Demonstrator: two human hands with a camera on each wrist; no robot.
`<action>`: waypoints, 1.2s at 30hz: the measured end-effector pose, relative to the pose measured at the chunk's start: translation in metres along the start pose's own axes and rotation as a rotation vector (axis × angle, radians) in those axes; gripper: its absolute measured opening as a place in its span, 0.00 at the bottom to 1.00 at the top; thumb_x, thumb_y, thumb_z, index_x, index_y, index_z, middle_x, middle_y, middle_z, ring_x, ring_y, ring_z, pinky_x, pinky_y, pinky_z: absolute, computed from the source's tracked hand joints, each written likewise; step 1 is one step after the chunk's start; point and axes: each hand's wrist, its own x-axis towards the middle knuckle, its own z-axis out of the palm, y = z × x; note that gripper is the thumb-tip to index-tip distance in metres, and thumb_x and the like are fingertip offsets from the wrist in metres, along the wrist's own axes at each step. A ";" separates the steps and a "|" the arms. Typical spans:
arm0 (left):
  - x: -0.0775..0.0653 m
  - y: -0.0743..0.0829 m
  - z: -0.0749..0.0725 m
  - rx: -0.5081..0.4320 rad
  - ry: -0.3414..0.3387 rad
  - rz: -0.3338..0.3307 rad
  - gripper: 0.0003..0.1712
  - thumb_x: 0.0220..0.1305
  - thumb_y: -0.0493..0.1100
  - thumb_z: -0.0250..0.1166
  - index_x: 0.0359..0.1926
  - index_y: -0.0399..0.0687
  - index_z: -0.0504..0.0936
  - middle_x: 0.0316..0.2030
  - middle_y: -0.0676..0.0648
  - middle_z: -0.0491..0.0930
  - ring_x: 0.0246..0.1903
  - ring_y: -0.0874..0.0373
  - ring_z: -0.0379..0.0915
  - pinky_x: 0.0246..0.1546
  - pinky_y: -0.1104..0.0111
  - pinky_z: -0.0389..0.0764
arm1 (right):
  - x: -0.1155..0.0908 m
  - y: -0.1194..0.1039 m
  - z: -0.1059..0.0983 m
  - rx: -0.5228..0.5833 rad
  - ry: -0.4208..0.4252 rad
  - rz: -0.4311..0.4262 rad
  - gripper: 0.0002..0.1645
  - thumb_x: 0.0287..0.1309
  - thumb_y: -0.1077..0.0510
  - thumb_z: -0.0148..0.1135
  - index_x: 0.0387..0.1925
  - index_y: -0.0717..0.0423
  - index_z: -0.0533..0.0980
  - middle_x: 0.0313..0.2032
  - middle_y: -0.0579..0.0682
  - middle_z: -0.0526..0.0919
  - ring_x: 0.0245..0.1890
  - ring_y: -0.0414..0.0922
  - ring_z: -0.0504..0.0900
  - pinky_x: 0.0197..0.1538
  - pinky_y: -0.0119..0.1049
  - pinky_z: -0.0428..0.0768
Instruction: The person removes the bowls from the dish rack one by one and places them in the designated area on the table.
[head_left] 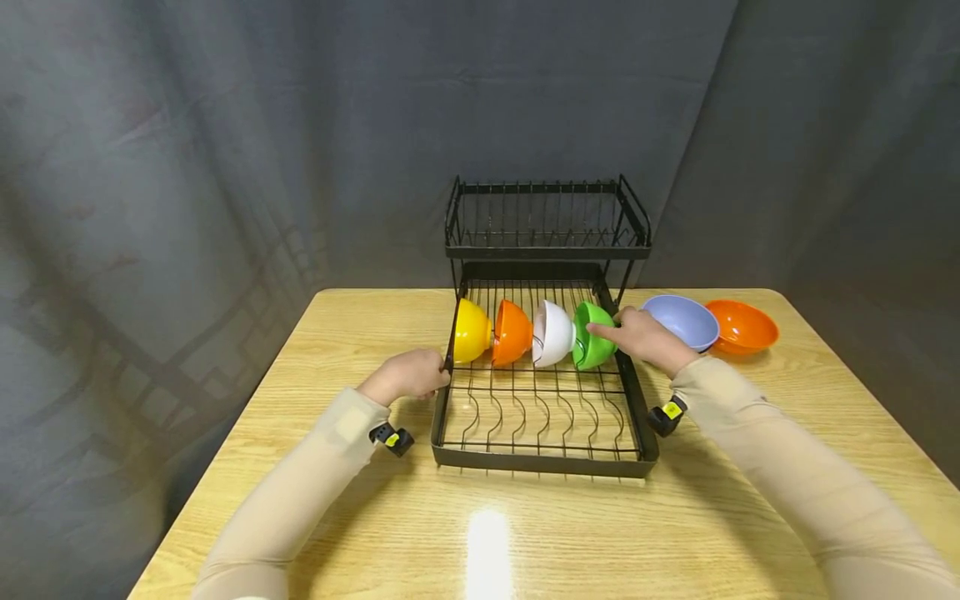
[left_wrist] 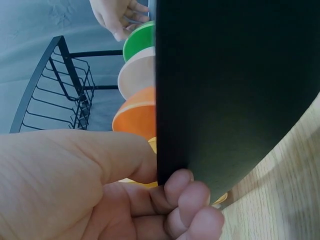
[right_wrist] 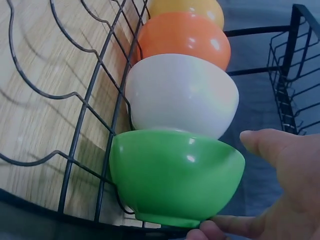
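My left hand (head_left: 411, 373) grips the left rim of a black two-tier dish rack (head_left: 543, 459), thumb on the inside and fingertips outside. In the rack's lower tier, a yellow bowl (head_left: 471, 332), an orange bowl (head_left: 513, 335), a white bowl (head_left: 554, 336) and a green bowl (head_left: 591, 357) stand on edge in a row from left to right. Beside the green bowl is my right hand (head_left: 651, 338). The right wrist view shows its thumb (right_wrist: 262, 142) apart from that bowl, with fingertips (right_wrist: 212, 229) near the bowl's base; whether they touch it is unclear.
On the wooden table (head_left: 360, 517), a light blue bowl (head_left: 682, 321) and another orange bowl (head_left: 742, 325) sit to the right of the rack. The rack's upper tier (head_left: 547, 250) rises at the back, before a grey curtain (head_left: 540, 100).
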 end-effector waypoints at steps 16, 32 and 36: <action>0.002 0.000 -0.001 0.002 0.000 -0.002 0.17 0.65 0.43 0.48 0.25 0.40 0.79 0.22 0.42 0.82 0.13 0.61 0.66 0.21 0.68 0.69 | 0.011 -0.022 0.011 -0.110 0.094 0.099 0.48 0.58 0.39 0.54 0.56 0.81 0.56 0.45 0.72 0.66 0.42 0.59 0.66 0.44 0.52 0.70; 0.002 -0.002 0.000 0.001 0.000 -0.004 0.17 0.64 0.43 0.49 0.23 0.43 0.78 0.20 0.45 0.81 0.13 0.60 0.67 0.22 0.68 0.69 | 0.011 -0.026 0.018 -0.044 0.134 0.116 0.50 0.53 0.41 0.60 0.56 0.80 0.53 0.42 0.72 0.68 0.38 0.58 0.70 0.39 0.48 0.72; 0.002 -0.002 0.000 -0.002 -0.002 -0.008 0.17 0.65 0.43 0.49 0.22 0.44 0.77 0.21 0.44 0.81 0.14 0.60 0.66 0.21 0.68 0.68 | 0.008 -0.028 0.018 -0.057 0.184 0.117 0.48 0.51 0.42 0.62 0.53 0.79 0.55 0.38 0.69 0.67 0.35 0.57 0.69 0.35 0.46 0.71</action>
